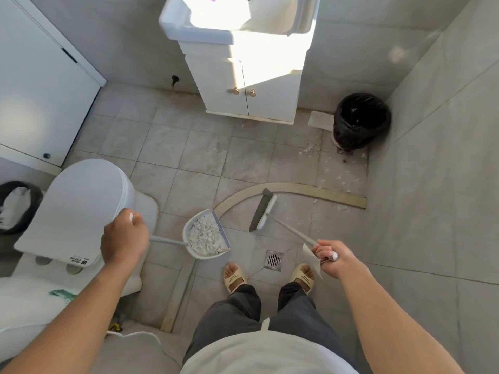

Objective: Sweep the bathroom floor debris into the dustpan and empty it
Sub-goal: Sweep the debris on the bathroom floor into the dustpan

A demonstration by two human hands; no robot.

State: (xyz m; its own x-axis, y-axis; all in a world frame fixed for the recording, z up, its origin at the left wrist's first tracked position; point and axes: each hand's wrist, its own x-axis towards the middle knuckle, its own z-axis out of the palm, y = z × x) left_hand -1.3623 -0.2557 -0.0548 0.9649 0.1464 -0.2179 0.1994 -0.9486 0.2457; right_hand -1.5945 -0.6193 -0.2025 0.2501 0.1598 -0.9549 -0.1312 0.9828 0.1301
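Left hand (124, 238) curled tight round the dustpan handle (167, 241), at 9 o'clock from frame centre. Dustpan (206, 233) near centre, at 3 o'clock of that hand, tilted, loaded with white debris (206, 235); cannot tell whether resting on the floor or held just above it.

Right hand (336, 259) clamped round the top of the broom handle (293, 231), at 4 o'clock from centre; also pinching a pale paper scrap (313, 261) against the handle. Broom head (263, 210) at 11 o'clock of the right hand, bristles at the tiled floor (189, 147), just beside the curved beige strip (283, 191). Dustpan and broom head near each other, not touching.

Loose white flecks (339, 176) scattered on tiles at 2 o'clock, between the strip and the black-lined bin (361, 120). Bin at 2 o'clock, near the right wall, flat pale sheet (321, 120) just beside it at its 9 o'clock.

Floor drain (273, 259) at 6 o'clock of the broom head, between two feet in beige slides (235, 278). Toilet with closed lid (81, 209) at 9 o'clock. White vanity cabinet (248, 93) under the sink (199, 28) at 12 o'clock. Second dark bin (35, 195) at far 9 o'clock, white contents inside.
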